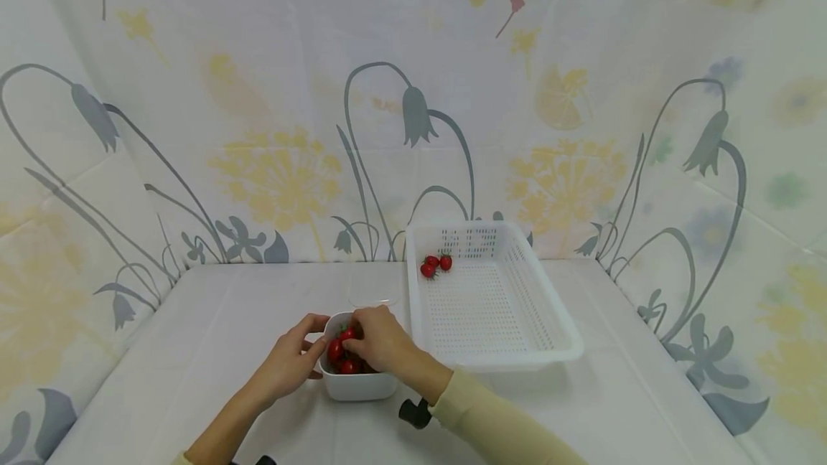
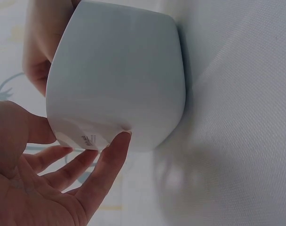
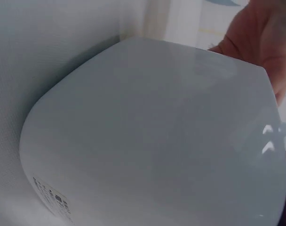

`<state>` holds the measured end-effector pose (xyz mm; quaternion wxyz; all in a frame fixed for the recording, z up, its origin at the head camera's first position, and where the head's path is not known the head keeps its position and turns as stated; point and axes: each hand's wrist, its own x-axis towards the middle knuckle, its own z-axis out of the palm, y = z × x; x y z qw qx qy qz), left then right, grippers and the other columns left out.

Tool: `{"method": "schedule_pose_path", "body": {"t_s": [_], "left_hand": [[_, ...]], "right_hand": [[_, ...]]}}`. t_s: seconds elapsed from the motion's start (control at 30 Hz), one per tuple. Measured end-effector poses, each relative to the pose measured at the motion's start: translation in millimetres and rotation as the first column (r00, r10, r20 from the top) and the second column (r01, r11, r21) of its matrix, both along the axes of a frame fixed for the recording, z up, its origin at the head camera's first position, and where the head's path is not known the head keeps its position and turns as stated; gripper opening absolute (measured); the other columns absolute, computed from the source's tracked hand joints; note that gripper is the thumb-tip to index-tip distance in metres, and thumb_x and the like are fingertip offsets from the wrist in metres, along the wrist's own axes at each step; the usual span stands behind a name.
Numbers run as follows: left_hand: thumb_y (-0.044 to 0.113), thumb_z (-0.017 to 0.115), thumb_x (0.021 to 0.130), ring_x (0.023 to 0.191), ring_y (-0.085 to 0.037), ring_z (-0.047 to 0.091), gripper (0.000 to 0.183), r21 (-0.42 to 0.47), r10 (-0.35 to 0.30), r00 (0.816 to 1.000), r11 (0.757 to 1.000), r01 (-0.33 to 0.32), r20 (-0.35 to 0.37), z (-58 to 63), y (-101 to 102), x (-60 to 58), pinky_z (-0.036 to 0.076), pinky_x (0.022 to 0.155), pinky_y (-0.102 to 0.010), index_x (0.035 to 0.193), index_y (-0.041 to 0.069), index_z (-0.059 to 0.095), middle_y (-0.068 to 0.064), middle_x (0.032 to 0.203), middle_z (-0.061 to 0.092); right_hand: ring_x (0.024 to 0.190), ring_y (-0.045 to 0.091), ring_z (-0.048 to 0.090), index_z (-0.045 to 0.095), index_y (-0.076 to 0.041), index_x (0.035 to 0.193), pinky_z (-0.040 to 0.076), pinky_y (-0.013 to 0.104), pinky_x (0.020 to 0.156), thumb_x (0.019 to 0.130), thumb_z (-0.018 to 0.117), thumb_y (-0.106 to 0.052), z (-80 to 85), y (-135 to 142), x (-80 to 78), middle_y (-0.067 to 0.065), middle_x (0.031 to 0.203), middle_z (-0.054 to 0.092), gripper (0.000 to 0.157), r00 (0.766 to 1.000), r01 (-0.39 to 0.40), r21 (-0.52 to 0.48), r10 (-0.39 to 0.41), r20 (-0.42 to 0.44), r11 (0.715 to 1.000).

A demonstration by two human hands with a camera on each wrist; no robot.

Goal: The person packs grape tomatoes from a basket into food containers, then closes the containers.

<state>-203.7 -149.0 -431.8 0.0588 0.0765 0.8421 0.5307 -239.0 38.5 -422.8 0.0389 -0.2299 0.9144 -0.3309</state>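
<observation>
A white, deep box (image 1: 360,387) stands on the table with several red cherry tomatoes (image 1: 335,351) inside, green stems showing on some. At its left side my left hand (image 1: 288,361) grips the wall, thumb at the rim and fingertips on the outside. In the left wrist view those fingers (image 2: 103,174) press near a small printed label. My right hand (image 1: 385,343) reaches over the right rim into the box, its thumb and index finger beside a tomato. I cannot tell whether they pinch it; the other fingers are hidden. The right wrist view is mostly the box's outer wall (image 3: 157,127).
To the right stands a large white perforated basket (image 1: 545,300), with three cherry tomatoes (image 1: 431,268) in its far left corner. A clear, thin-edged piece (image 1: 373,301) lies just behind the box. A flower-patterned sheet (image 1: 413,178) hangs behind the white table.
</observation>
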Motion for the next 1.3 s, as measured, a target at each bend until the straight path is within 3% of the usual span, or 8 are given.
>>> {"method": "schedule_pose_path", "body": {"t_s": [0.23,0.47,0.67,0.87,0.97,1.1,1.3], "left_hand": [[0.005,0.056,0.103,0.1,-0.029,0.067,0.032,0.007,0.008,1.0,1.0,-0.008,-0.004,-1.8,0.2,1.3,0.064,0.064,-0.039,0.135,0.003,0.054,-0.025,0.138,0.056],[0.005,0.056,0.103,0.098,-0.026,0.068,0.033,-0.008,0.016,1.0,1.0,-0.016,-0.008,-2.4,0.0,1.5,0.064,0.064,-0.037,0.136,0.003,0.054,-0.025,0.137,0.057],[0.005,0.056,0.103,0.097,-0.026,0.068,0.033,-0.006,0.015,1.0,1.0,-0.015,-0.01,-2.7,-0.4,1.4,0.064,0.063,-0.037,0.136,0.003,0.054,-0.025,0.137,0.057],[0.005,0.056,0.103,0.098,-0.028,0.068,0.033,-0.008,0.012,1.0,1.0,-0.012,-0.008,-3.4,-0.9,1.7,0.064,0.064,-0.038,0.136,0.002,0.054,-0.025,0.137,0.057],[0.005,0.056,0.103,0.098,-0.027,0.068,0.033,-0.008,0.006,1.0,1.0,-0.007,-0.01,-2.8,-0.8,1.5,0.064,0.064,-0.038,0.136,0.002,0.053,-0.026,0.138,0.057],[0.006,0.055,0.103,0.098,-0.027,0.068,0.033,-0.007,0.006,1.0,1.0,-0.006,-0.008,-1.2,-0.6,1.0,0.064,0.064,-0.039,0.136,0.003,0.053,-0.025,0.138,0.057],[0.007,0.055,0.104,0.101,-0.028,0.067,0.033,-0.012,0.003,1.0,1.0,-0.004,-0.007,0.2,0.4,-0.1,0.064,0.064,-0.038,0.136,0.004,0.054,-0.025,0.139,0.056]], "right_hand": [[0.074,0.007,0.06,0.074,-0.006,0.101,0.057,0.023,0.071,0.091,0.079,-0.014,-7.7,-6.5,3.1,-0.001,0.086,0.071,0.013,0.996,0.056,0.072,-0.051,-0.074,0.996],[0.067,0.007,0.058,0.073,-0.008,0.096,0.054,0.021,0.064,0.09,0.078,-0.007,-10.2,-8.1,5.2,-0.002,0.076,0.067,0.009,0.992,0.065,0.089,-0.054,-0.113,0.994],[0.077,0.01,0.066,0.073,-0.006,0.104,0.06,0.026,0.074,0.088,0.08,-0.007,-5.8,-8.0,6.5,0.002,0.087,0.073,0.017,0.993,0.06,0.114,-0.048,-0.109,0.992],[0.075,0.009,0.06,0.072,-0.003,0.104,0.057,0.02,0.067,0.089,0.079,-0.008,14.1,2.2,15.8,0.003,0.088,0.07,0.017,0.993,0.006,0.112,0.008,-0.119,0.994],[0.078,0.009,0.058,0.072,-0.003,0.112,0.056,0.018,0.069,0.091,0.078,-0.012,29.4,10.5,19.2,0.005,0.094,0.069,0.024,0.99,-0.02,0.14,0.039,-0.136,0.99],[0.085,0.011,0.061,0.07,-0.003,0.121,0.058,0.021,0.074,0.093,0.077,-0.016,46.6,22.8,18.6,0.009,0.106,0.07,0.032,0.99,-0.042,0.171,0.065,-0.129,0.984],[0.095,0.018,0.066,0.069,-0.006,0.123,0.059,0.029,0.075,0.093,0.076,-0.02,60.2,44.8,12.1,0.008,0.114,0.07,0.034,0.99,-0.043,0.204,0.069,-0.124,0.978]]}}
